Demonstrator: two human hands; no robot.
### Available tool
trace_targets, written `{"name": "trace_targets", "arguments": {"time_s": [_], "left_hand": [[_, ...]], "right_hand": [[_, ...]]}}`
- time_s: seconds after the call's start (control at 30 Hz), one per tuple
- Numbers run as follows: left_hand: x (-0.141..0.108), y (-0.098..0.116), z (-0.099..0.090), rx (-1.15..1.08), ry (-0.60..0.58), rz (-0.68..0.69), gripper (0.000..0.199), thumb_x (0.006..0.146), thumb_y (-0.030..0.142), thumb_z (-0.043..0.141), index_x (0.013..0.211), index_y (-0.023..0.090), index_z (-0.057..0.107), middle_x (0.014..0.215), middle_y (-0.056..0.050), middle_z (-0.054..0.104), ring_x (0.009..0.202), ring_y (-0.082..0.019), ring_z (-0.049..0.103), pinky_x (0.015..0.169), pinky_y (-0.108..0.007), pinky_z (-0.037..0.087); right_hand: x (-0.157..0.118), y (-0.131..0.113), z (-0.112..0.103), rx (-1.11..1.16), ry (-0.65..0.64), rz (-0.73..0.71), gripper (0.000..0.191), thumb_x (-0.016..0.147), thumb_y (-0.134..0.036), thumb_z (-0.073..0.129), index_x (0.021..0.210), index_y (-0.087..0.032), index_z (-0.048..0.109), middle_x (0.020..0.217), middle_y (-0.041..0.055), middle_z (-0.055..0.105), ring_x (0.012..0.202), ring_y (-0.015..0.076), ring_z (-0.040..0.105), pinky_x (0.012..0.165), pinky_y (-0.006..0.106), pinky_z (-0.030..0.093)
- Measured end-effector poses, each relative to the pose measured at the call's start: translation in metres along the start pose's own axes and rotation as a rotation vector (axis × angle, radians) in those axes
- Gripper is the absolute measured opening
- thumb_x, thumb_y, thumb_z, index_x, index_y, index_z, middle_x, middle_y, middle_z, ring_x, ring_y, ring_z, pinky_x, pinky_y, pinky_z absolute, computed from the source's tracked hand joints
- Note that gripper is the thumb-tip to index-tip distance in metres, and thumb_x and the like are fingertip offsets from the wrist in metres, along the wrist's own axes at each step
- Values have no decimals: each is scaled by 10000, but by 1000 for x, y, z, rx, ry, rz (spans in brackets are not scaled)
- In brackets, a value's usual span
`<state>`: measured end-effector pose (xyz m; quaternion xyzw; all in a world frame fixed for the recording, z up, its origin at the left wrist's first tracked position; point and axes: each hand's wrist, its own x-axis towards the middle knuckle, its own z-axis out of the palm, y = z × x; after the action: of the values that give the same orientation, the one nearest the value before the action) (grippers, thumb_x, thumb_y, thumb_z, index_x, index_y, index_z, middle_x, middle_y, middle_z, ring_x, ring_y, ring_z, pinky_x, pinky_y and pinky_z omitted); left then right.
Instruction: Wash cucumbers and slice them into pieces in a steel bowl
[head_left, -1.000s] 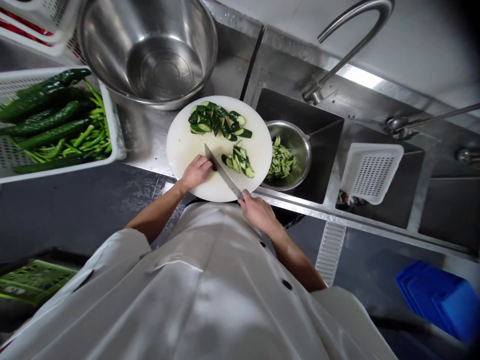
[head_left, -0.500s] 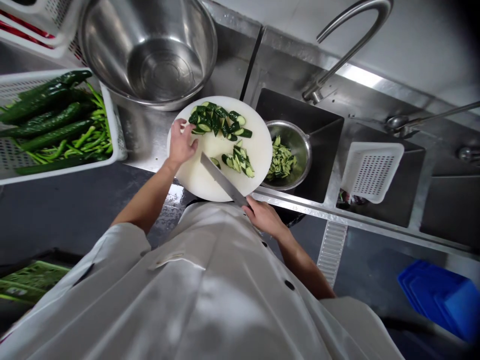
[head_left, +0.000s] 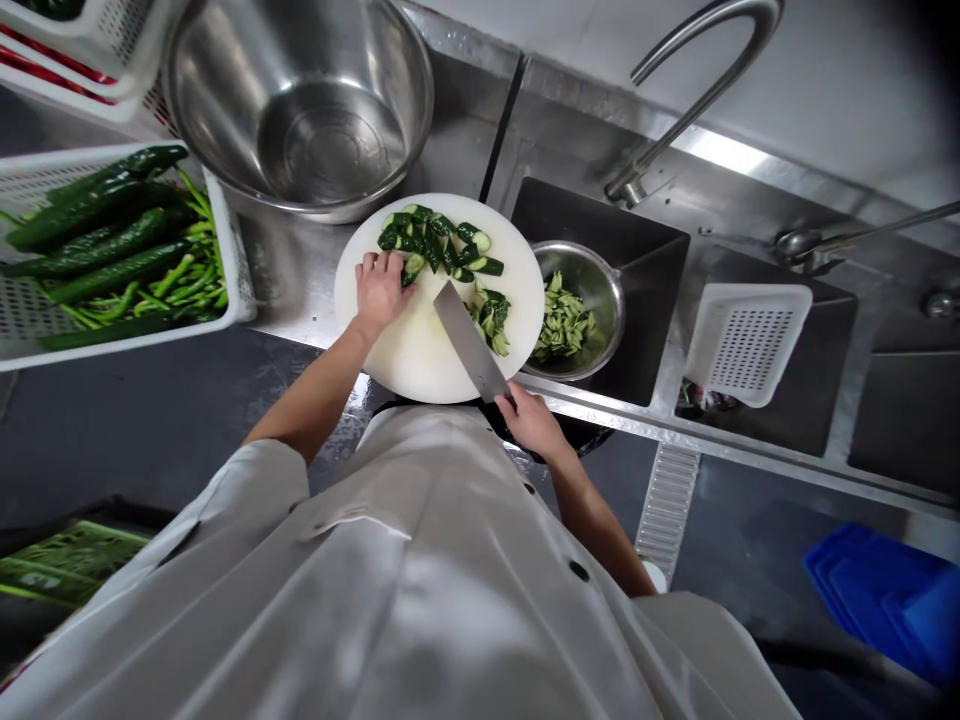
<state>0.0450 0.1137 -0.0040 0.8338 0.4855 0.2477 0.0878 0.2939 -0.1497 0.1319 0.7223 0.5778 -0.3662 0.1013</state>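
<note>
My right hand point(head_left: 531, 418) is wrapped round the handle of a broad-bladed kitchen knife point(head_left: 471, 340), its blade slanting over the round white cutting board point(head_left: 397, 365). Beside the blade's right face lies a small heap of sliced cucumber point(head_left: 491, 320). My left hand point(head_left: 380, 287) is closed at the board's left side, its fingertips and thumb on a cut cucumber piece point(head_left: 412, 266). Thick cucumber chunks point(head_left: 439, 240) are spread along the far part of the board. Just right of the board, a metal bowl point(head_left: 611, 320) holds many cucumber slices.
A large steel basin point(head_left: 330, 140) stands behind the board. To the left is a white basket point(head_left: 238, 260) of whole cucumbers and green peppers. A sink point(head_left: 645, 290) lies under the bowl, below a curved faucet point(head_left: 739, 75). Another white basket point(head_left: 750, 340) sits at the right sink.
My left hand has moved right and closed on a cucumber piece. The knife has shifted right, against the sliced heap, which is now pushed together.
</note>
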Motion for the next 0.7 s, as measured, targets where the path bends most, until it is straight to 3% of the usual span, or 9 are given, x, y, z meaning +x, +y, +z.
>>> {"name": "trace_targets", "arguments": {"time_s": [0.1,0.2,0.33,0.47,0.53,0.7], "left_hand": [[16,8,3,-24,18,44,364,991,437,638,1221,175,533,1147,-161,664,1244,-396,533,1022,-594,447],[15,14,-6,-12,-69,53,300,1023,323,558,1281,171,538,1131,-159,686,1265,-401,531,1048,-626,420],[-23,22,-28,-74,-211,30,319,1006,237,560,1322,193,558,1227,-152,693,1236,-363,550,1033,-568,474],[-65,38,-32,-245,-343,279,270,1015,166,492,1237,216,637,1282,-102,711,1189,-275,579,1038,-483,528],[-77,47,-27,-237,-355,364,290,1014,145,458,1177,221,685,1302,-108,698,1208,-268,575,1076,-495,515],[-81,56,-16,-130,-308,314,309,1015,170,432,1159,182,705,1169,-147,628,1125,-289,553,989,-477,546]], "right_hand": [[1,-1,2,-14,2,-5,476,1116,-377,343,1511,-154,490,1276,145,738,1169,293,672,999,353,469],[0,-1,3,-12,12,-9,466,1116,-376,349,1501,-160,498,1282,140,737,1150,295,678,986,354,471],[-7,1,2,19,-3,-9,435,1115,-370,356,1467,-175,521,1251,120,752,1111,296,692,956,349,472],[-17,-1,0,-16,-33,6,445,1120,-383,339,1469,-165,509,1192,136,766,1102,301,702,910,339,469],[-20,-6,-1,-80,-52,15,447,1122,-398,324,1460,-171,509,1142,139,774,1071,302,715,875,335,471],[-24,-20,-8,-227,-99,12,431,1126,-374,278,1448,-180,489,1097,146,776,1002,298,741,804,335,485]]}}
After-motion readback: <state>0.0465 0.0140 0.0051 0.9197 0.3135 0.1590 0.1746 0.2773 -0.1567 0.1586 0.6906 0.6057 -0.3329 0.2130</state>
